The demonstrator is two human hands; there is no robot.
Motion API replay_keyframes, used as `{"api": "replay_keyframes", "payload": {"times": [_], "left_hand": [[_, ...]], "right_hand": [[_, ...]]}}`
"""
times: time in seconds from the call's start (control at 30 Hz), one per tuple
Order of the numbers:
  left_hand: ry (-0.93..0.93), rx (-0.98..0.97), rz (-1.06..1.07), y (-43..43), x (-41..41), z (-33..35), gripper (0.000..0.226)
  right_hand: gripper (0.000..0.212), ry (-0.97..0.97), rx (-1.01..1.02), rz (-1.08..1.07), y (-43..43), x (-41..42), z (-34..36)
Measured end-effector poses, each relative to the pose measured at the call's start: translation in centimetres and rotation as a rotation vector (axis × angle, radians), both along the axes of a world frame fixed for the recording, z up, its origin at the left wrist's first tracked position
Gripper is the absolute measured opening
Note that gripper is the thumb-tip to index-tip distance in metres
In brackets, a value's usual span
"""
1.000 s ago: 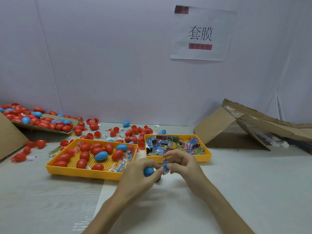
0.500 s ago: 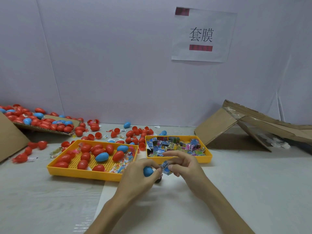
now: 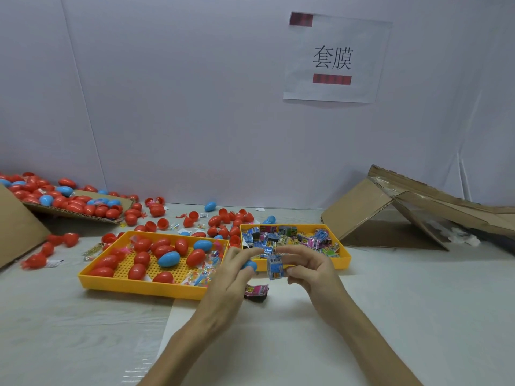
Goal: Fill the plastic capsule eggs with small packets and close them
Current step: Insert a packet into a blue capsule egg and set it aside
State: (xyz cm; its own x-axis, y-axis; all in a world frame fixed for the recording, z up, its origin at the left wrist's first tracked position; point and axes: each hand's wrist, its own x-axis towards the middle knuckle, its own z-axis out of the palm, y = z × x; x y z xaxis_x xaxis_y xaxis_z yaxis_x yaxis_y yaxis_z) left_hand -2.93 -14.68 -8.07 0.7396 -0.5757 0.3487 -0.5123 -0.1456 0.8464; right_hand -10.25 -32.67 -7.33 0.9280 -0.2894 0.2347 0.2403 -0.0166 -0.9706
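My left hand (image 3: 233, 270) holds a blue capsule egg (image 3: 250, 264), mostly hidden behind its fingers. Right beside it, my right hand (image 3: 312, 270) pinches a small blue packet (image 3: 275, 266) between thumb and fingers. A pink and black packet (image 3: 256, 291) lies on the table just below both hands. Behind my hands, a yellow tray (image 3: 344, 260) is full of small colourful packets. To the left, a second yellow tray (image 3: 139, 285) holds several red eggs and two blue ones (image 3: 169, 259).
Loose red and blue eggs (image 3: 223, 220) are scattered behind the trays, and more lie piled on a cardboard flap (image 3: 69, 203) at the far left. Flattened cardboard (image 3: 395, 207) leans at the right. A white wall with a paper sign (image 3: 333, 58) closes off the back.
Both hands have risen slightly off the table, uncovering the pink and black packet beneath. The blue packet has turned more upright in my right fingers.
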Motion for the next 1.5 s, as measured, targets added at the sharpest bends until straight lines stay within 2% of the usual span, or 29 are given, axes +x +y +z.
{"api": "replay_keyframes", "payload": {"times": [0.3,0.63,0.93,1.13,1.2,1.37,1.5], "left_hand": [[0.126,-0.129,-0.037,0.0,0.2,0.2,0.047],[0.055,-0.133,0.051,-0.1,0.1,0.1,0.061],[0.095,-0.137,0.039,-0.1,0.5,-0.1,0.05],[0.101,-0.161,0.016,-0.2,0.2,-0.1,0.011],[0.098,-0.158,0.031,-0.1,0.2,0.0,0.005],[0.087,-0.162,0.019,-0.1,0.2,0.0,0.021],[0.074,-0.144,0.003,-0.1,0.2,0.0,0.034]], "right_hand": [[0.052,-0.029,0.059,-0.045,-0.2,0.0,0.0],[0.049,-0.002,0.003,0.008,0.2,0.1,-0.2],[0.036,-0.056,-0.055,-0.046,0.4,0.2,-0.4],[0.037,-0.074,-0.108,-0.054,0.5,-0.1,-0.1],[0.035,-0.073,-0.132,-0.052,0.6,-0.2,0.0],[0.031,-0.073,-0.223,-0.053,0.7,-0.3,0.3],[0.029,-0.019,-0.183,0.028,0.9,-0.5,0.4]]}}
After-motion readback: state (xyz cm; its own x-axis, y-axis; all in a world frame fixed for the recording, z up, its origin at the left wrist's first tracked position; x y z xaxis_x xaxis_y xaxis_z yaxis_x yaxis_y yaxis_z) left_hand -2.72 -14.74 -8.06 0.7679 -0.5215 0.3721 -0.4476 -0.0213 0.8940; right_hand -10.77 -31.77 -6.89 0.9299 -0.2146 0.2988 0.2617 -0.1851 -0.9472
